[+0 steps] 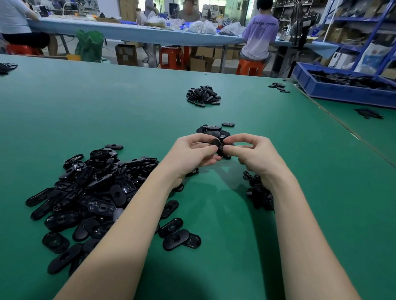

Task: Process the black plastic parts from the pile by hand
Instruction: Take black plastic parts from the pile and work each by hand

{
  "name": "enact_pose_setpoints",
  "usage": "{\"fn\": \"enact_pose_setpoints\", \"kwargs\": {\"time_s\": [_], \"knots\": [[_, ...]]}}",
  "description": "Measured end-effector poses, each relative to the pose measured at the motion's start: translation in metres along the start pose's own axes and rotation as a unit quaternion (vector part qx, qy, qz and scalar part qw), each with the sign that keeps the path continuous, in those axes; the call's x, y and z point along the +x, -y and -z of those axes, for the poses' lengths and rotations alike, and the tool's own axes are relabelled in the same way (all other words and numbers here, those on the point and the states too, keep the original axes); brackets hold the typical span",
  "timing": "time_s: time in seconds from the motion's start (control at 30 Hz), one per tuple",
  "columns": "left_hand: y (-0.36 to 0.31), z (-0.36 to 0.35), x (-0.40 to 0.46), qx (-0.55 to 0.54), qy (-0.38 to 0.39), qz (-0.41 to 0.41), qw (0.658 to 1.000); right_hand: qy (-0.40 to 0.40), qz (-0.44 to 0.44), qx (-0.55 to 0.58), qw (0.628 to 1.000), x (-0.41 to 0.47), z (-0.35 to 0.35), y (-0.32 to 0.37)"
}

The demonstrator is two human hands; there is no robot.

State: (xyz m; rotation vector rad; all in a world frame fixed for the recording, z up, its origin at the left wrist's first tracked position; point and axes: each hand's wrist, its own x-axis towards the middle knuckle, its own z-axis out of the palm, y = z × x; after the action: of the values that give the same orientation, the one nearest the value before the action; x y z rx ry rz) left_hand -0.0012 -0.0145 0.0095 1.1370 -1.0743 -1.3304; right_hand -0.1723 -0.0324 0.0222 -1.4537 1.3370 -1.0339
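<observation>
A big pile of black oval plastic parts [94, 191] lies on the green table [82, 105] at my lower left. My left hand [192, 153] and my right hand [253, 154] meet above the table's middle, and both pinch one small black part [218, 147] between thumbs and fingertips. Just behind the hands sits a small heap of black parts [212, 130]. Under my right wrist lies a clump of small black trimmings [259, 194]. Much of the held part is hidden by my fingers.
Another heap of black parts [203, 96] sits farther back at centre. A blue tray [342, 89] of black pieces stands at the right rear. A few loose parts [279, 87] lie near it. People sit at a blue table [133, 32] beyond.
</observation>
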Motion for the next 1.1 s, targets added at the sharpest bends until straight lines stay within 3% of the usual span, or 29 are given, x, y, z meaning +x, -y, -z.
{"fn": "enact_pose_setpoints", "kwargs": {"time_s": [0.57,0.8,1.1], "knots": [[-0.001,0.001,-0.002,0.037,0.004,-0.012,0.999,-0.036,0.001,-0.085,0.996,0.007,-0.003,-0.002],[-0.006,0.006,-0.003,0.052,0.018,-0.008,0.998,-0.004,-0.020,0.003,1.000,0.001,-0.003,-0.008],[-0.001,0.004,0.001,0.035,-0.027,0.018,0.999,0.019,-0.001,-0.034,0.999,0.005,-0.006,-0.009]]}}
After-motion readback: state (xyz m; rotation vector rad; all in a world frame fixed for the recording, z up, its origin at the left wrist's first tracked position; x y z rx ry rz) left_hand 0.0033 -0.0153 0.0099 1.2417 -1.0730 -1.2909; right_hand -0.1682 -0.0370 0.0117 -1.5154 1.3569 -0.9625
